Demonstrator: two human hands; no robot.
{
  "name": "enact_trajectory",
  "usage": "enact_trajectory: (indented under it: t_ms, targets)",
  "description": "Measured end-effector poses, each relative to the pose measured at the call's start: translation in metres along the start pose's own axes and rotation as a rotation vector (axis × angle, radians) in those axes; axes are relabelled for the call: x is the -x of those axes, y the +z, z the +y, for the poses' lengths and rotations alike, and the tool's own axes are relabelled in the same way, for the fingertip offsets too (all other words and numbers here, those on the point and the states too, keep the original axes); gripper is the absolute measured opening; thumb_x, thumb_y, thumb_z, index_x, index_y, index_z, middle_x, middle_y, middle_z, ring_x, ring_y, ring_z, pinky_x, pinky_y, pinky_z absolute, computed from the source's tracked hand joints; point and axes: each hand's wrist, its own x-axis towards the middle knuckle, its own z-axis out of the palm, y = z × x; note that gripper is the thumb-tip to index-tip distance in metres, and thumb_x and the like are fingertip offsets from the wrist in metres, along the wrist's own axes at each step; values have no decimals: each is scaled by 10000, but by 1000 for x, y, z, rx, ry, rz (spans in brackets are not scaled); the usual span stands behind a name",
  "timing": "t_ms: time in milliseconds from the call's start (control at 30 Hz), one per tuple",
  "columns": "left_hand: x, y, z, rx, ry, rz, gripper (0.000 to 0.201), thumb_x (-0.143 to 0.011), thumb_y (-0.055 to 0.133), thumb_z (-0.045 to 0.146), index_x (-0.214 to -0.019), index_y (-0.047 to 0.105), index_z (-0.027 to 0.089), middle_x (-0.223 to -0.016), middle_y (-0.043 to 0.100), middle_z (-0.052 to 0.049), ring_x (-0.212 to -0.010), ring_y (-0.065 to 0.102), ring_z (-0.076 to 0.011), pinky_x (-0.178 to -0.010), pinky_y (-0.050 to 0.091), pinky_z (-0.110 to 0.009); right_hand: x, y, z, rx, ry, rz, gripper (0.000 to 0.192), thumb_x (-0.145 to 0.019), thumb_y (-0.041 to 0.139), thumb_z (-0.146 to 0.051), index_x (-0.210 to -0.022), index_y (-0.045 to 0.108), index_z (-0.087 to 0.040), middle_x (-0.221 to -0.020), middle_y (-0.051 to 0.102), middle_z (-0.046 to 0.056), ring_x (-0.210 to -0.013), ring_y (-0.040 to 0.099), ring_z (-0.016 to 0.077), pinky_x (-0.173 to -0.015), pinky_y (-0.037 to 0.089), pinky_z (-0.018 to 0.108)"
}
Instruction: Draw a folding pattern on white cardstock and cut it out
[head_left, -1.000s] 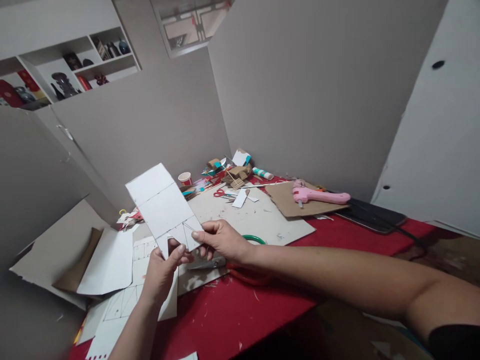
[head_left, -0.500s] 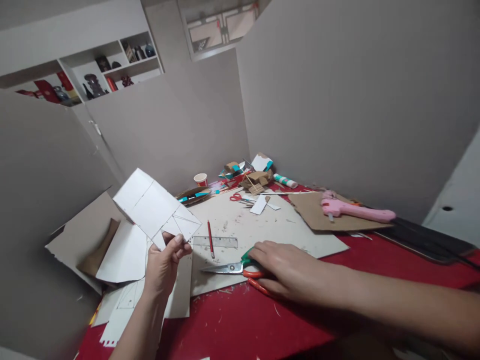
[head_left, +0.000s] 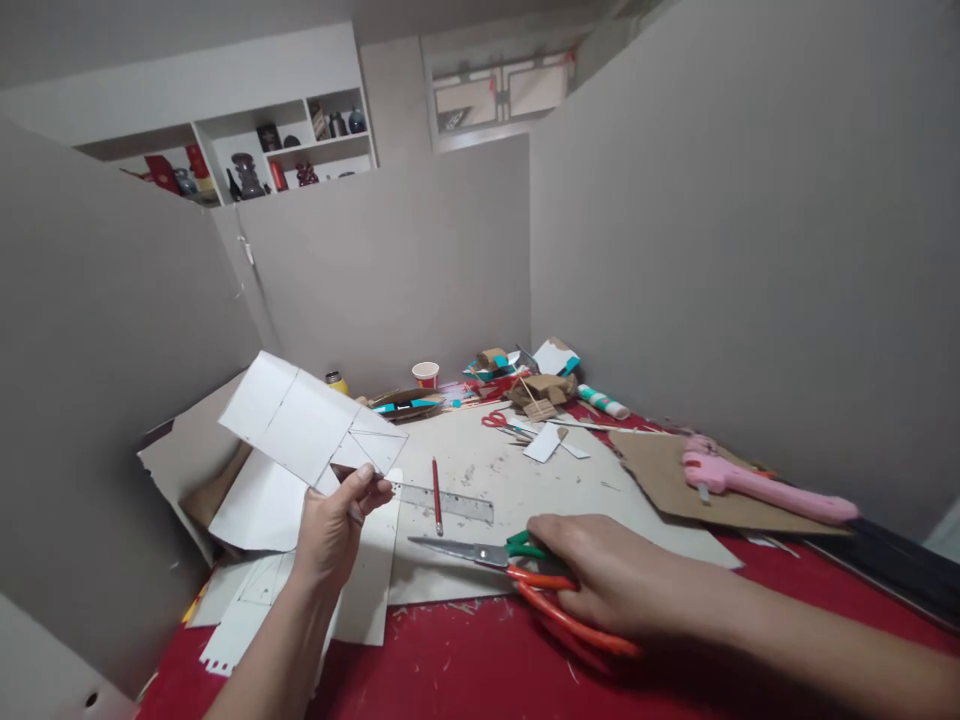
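Two pairs of scissors: large orange-and-green-handled pair (head_left: 517, 565) near, small red-handled pair (head_left: 501, 422) far. One red pencil (head_left: 436, 495), one clear plastic ruler (head_left: 447, 501), one pink glue gun (head_left: 757, 485), one red-and-white paper cup (head_left: 425, 374).

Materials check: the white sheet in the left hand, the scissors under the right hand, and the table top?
White sheet: looks like thin matte card; it holds flat unsupported and carries ruled lines. Scissors: bare grey metal blades, glossy green and orange handles, probably plastic. Table: matte red surface, possibly a cloth or felt cover, strewn with scraps; can't tell for sure. Left hand pinches the sheet's corner; right hand lies on the handles.
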Motion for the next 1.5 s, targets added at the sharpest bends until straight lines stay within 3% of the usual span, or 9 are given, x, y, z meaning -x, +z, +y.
enact_trajectory:
  t_ms: [100,200,300,400,533,633,800,1033,1500]
  targets:
    - [1,-1,2,26,10,6,345,-924,614,352,-1220,578,178,-1211,616,-87,-996,639,-224,-828,556,-434,0,-1,0,-174,63,51,202,-865,529,-328,-723,443,-214,-668,542,5,-597,453,158,-560,336,284]
    - [3,-1,4,50,16,11,325,-924,615,348,-1196,588,172,-1179,628,-81,-965,645,-213,-807,562,-417,-3,-3,-7,-383,93,25,229,-805,576,-319,-699,399,-220,-670,504,-19,-623,459,146,-564,374,258]
    - [7,0,5,84,41,21,260,-925,618,328,-1123,613,159,-1079,654,-58,-874,655,-180,-753,569,-377,-6,-7,-15,-458,32,-10,216,-841,563,-426,-826,540,-211,-790,607,36,-740,564,198,-667,476,289]
    - [10,2,8,130,78,36,138,-876,682,264,-924,639,142,-850,658,0,-730,647,-140,-697,570,-331,-12,-8,-21,-451,-26,-30,410,-898,486,-561,-1047,620,-203,-965,659,102,-903,606,256,-822,512,352]
    - [12,5,10,182,99,59,187,-740,801,233,-754,638,142,-698,638,22,-659,653,-135,-672,579,-302,-26,-1,-28,-553,-126,-61,501,-911,452,-640,-977,617,-172,-865,627,75,-769,567,204,-726,513,308]
    - [12,6,8,188,93,66,180,-724,812,235,-759,656,151,-716,655,19,-659,660,-137,-674,588,-301,-35,10,-33,-668,-205,-106,500,-917,449,-652,-931,572,-167,-803,576,36,-699,498,157,-664,479,263]
    - [13,8,2,154,78,55,150,-753,794,238,-818,678,168,-765,674,17,-679,667,-142,-711,598,-327,-37,26,-36,-827,-170,-191,466,-943,409,-635,-923,512,-180,-650,506,-18,-564,443,122,-554,424,238]
    - [14,9,-5,82,79,66,170,-767,795,279,-861,701,174,-811,692,6,-709,668,-143,-733,599,-326,-35,24,-40,-798,-181,-94,504,-914,407,-673,-808,503,-190,-655,464,-14,-602,401,131,-600,430,268]
    - [17,12,-8,6,82,76,212,-762,794,349,-804,708,160,-731,693,-2,-672,659,-152,-709,590,-324,-33,22,-45,-709,-177,-60,450,-954,377,-603,-859,535,-192,-682,489,-2,-618,419,146,-640,447,270]
